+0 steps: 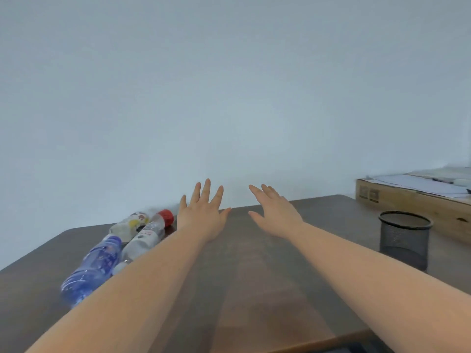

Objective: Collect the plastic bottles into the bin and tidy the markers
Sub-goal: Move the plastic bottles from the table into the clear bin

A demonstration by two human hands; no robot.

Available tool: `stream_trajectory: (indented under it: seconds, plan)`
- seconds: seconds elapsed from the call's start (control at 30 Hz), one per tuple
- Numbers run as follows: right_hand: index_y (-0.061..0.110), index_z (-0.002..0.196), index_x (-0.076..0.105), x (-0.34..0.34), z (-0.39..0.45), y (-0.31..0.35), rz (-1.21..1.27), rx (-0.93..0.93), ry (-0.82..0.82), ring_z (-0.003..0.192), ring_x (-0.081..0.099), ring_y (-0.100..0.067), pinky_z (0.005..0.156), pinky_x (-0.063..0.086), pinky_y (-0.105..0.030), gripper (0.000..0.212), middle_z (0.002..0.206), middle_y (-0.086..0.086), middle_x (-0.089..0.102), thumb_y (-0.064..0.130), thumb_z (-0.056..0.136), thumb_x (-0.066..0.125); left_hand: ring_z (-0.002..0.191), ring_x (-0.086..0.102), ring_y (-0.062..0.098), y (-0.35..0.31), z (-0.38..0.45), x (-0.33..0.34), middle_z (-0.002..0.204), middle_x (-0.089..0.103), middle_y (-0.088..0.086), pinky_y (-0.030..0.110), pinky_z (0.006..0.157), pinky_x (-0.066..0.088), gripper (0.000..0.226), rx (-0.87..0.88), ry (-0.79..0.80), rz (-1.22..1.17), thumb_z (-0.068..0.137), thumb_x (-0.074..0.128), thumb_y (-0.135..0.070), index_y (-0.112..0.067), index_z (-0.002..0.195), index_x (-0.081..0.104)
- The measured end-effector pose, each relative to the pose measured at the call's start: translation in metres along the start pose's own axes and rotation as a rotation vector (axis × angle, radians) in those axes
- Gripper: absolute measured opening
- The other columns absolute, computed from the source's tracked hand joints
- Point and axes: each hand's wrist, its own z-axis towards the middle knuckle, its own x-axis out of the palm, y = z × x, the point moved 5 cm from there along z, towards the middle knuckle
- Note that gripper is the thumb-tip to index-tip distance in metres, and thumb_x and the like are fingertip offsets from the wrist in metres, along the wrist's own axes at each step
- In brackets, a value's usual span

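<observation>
Three plastic bottles lie on their sides at the left of the dark wooden table (254, 276): a blue bottle (94, 268) nearest me, a clear bottle with a red cap (150, 235) beside it, and a clear bottle with a yellow label (130, 222) behind. My left hand (201, 215) is stretched out flat over the table, fingers spread, just right of the red cap, holding nothing. My right hand (275, 215) is also extended, fingers apart and empty. A black mesh cup (405, 238) stands upright at the right. No markers are clearly visible.
A long cardboard box (418, 207) with white papers and small dark items on top lies at the far right beyond the table. A plain pale wall rises behind the table's far edge.
</observation>
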Motion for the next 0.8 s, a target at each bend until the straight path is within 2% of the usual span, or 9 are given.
stream_trajectory:
  seconds: [0.2, 0.3, 0.47, 0.57, 0.8]
  plan:
    - [0.029, 0.153, 0.003, 0.051, 0.027, 0.086, 0.057, -0.124, 0.070, 0.148, 0.004, -0.021, 0.118, 0.016, -0.042, 0.066, 0.161, -0.008, 0.007, 0.039, 0.099, 0.040, 0.146, -0.017, 0.018, 0.089, -0.021, 0.014, 0.159, -0.019, -0.003, 0.047, 0.119, 0.001, 0.062, -0.148, 0.036, 0.017, 0.098, 0.015, -0.056, -0.033, 0.152, -0.006]
    - [0.029, 0.153, 0.006, 0.073, 0.039, 0.122, 0.183, -0.145, 0.108, 0.148, 0.005, -0.021, 0.116, 0.021, -0.042, 0.065, 0.160, -0.006, 0.011, 0.041, 0.099, 0.040, 0.146, -0.016, 0.019, 0.124, -0.031, 0.017, 0.159, -0.018, -0.003, 0.047, 0.119, 0.002, 0.061, -0.217, 0.039, 0.033, 0.098, 0.015, -0.054, -0.034, 0.152, -0.005]
    - [0.026, 0.151, 0.016, 0.099, 0.055, 0.177, 0.384, -0.116, 0.133, 0.143, 0.020, -0.027, 0.114, 0.026, -0.046, 0.065, 0.156, -0.003, 0.026, 0.048, 0.096, 0.042, 0.147, -0.014, 0.020, 0.175, -0.046, 0.017, 0.160, -0.016, -0.002, 0.048, 0.118, 0.004, 0.061, -0.315, 0.043, 0.075, 0.097, 0.012, -0.056, -0.034, 0.152, -0.006]
    - [0.027, 0.150, 0.016, 0.122, 0.066, 0.209, 0.460, -0.062, 0.208, 0.142, 0.022, -0.033, 0.113, 0.025, -0.048, 0.071, 0.156, -0.007, 0.024, 0.056, 0.091, 0.041, 0.147, -0.013, 0.021, 0.203, -0.055, 0.014, 0.160, -0.014, -0.002, 0.049, 0.117, 0.004, 0.061, -0.381, 0.026, 0.071, 0.098, 0.013, -0.054, -0.033, 0.151, -0.006]
    - [0.019, 0.152, 0.009, 0.150, 0.087, 0.250, 0.470, 0.003, 0.298, 0.138, 0.030, -0.035, 0.109, 0.029, -0.043, 0.074, 0.155, -0.017, 0.015, 0.047, 0.095, 0.046, 0.147, -0.014, 0.021, 0.250, -0.065, 0.020, 0.160, -0.015, -0.003, 0.050, 0.117, 0.004, 0.062, -0.454, 0.041, 0.062, 0.097, 0.013, -0.057, -0.034, 0.151, -0.006]
